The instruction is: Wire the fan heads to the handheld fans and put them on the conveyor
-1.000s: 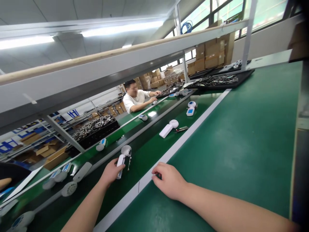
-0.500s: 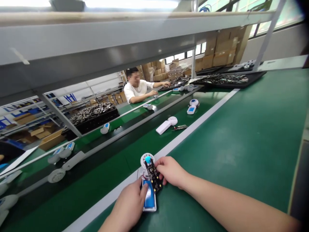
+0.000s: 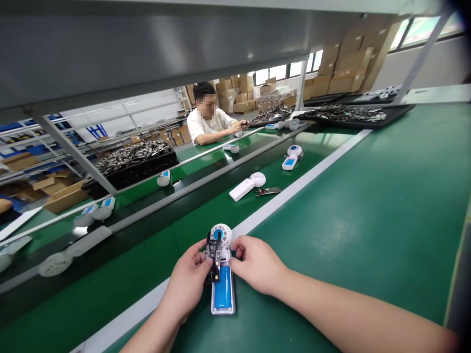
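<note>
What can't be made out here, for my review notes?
In the head view:
Circuit board: underside faces away; left hand covers part.
Handheld fan: head partly hidden by the board.
Right hand: some fingers curl from sight; fan contact unclear.
Co-worker opposite: item in hands too small to identify.
Person at left: cut off by the frame edge.

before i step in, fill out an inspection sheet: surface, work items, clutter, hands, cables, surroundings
Surface: smooth green worktop, edged by a flat white strip beside a darker green lane.
Work items: white plastic housing with round grilled head and blue rectangular block; flat black circuit board overlapping it.
Clutter: more white housings on the lane; flat black tray heaped with small parts.
Hands: left hand pinches the board; right hand is at the housing's right edge.
Cables: nothing seen clearly.
Surroundings: person in white shirt across the lane; brown cardboard boxes behind.
</note>
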A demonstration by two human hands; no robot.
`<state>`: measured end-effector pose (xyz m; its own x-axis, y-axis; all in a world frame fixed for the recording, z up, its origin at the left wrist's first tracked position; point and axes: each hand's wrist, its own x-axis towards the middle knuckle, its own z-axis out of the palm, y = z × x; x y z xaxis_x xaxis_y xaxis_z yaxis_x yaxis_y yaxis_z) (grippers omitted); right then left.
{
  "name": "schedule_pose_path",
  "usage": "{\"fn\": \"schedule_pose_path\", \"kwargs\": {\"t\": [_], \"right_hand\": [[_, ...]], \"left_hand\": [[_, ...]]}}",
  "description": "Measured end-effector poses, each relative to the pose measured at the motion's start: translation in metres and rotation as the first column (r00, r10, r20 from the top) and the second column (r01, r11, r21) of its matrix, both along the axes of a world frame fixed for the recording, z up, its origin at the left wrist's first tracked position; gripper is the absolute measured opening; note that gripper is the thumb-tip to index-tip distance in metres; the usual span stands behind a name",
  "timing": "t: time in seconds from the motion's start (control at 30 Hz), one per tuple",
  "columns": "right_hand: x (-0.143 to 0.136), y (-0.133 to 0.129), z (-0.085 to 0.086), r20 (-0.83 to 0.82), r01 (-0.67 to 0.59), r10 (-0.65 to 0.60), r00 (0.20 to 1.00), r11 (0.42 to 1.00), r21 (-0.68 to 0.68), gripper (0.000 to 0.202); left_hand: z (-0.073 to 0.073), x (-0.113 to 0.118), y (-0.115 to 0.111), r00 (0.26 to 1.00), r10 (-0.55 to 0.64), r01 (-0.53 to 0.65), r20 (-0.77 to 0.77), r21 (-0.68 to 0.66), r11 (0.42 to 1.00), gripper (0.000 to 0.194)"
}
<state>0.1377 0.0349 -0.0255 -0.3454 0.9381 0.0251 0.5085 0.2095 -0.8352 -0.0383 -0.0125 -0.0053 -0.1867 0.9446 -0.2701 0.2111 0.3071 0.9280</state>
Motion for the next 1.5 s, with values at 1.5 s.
{"fn": "schedule_pose_path", "kwargs": {"t": [1.5], "right_hand": [[-0.011, -0.014, 0.001, -0.186, 0.022, 0.011, 0.983, 0.985, 0.173, 0.010]], "left_hand": [[-0.019, 0.010, -0.025, 0.733, -0.045, 0.388, -0.679, 0.362, 0.848, 0.035]]}}
